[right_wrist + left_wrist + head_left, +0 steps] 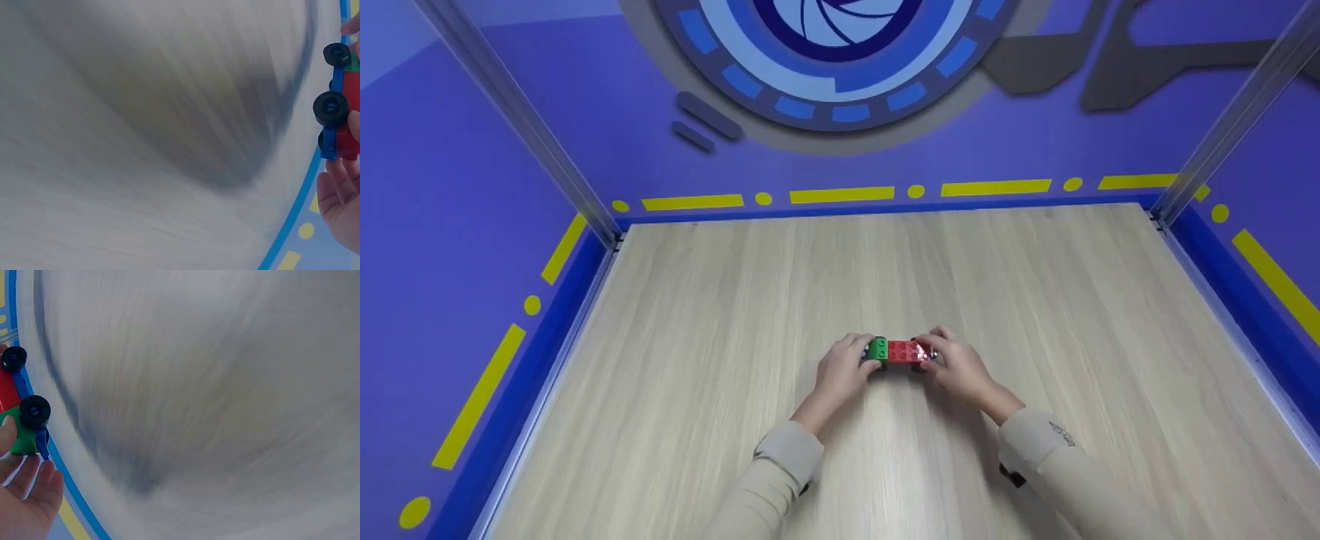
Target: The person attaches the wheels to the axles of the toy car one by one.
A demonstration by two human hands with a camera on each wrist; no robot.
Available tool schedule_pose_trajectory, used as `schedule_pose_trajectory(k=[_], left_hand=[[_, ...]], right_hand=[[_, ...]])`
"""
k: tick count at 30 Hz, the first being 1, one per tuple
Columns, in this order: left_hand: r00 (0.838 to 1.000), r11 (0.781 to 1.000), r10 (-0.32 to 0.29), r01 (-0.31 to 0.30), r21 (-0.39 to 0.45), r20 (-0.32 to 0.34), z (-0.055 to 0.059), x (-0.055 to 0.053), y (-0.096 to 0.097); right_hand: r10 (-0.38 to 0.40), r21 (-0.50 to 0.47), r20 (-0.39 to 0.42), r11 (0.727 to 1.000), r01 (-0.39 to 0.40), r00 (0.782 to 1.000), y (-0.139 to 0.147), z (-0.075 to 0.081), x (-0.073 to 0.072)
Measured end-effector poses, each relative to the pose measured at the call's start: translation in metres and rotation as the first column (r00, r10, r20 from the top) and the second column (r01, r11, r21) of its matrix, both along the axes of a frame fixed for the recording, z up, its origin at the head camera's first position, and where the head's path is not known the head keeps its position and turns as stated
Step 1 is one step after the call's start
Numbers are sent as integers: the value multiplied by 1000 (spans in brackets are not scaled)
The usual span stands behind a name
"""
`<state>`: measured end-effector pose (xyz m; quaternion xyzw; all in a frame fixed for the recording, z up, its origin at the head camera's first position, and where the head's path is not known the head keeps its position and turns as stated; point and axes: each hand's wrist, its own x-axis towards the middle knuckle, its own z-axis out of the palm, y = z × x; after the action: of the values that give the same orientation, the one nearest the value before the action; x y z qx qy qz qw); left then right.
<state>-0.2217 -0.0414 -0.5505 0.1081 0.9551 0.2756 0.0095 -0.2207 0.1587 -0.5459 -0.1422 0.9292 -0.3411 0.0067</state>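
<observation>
A small toy car (901,351) of building bricks is between the two hands, near the middle of the tabletop. It has a green brick (878,349) at its left end and red bricks (350,90) along the rest. Black wheels (35,411) sit on a blue base (329,144). My left hand (842,369) grips the green end with thumb and fingers. At the red end, my right hand (960,367) holds the car between thumb and fingers. Both wrist views show only part of the car, at the frame's edge.
The wood-grain tabletop (697,315) spreads around the hands. Blue panels with yellow marks (840,195) stand along its back and sides. Metal posts (521,127) rise at the back corners.
</observation>
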Motion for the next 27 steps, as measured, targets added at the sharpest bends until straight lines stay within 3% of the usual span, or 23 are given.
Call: schedule_pose_trajectory(k=[6,13,27], left_hand=[[999,999,9,-8,-33,33,-4,-13,6],[998,999,11,-8,-41,63,-10,-18,10],[997,999,37,-34,-39,69,-17,-20,13]], right_hand=[[-12,63,-31,998,14,999,2,-5,-13],[-3,107,-69,994,10,998,4,-9,-22],[-54,96,14,994,53,998,7,-15,-25]])
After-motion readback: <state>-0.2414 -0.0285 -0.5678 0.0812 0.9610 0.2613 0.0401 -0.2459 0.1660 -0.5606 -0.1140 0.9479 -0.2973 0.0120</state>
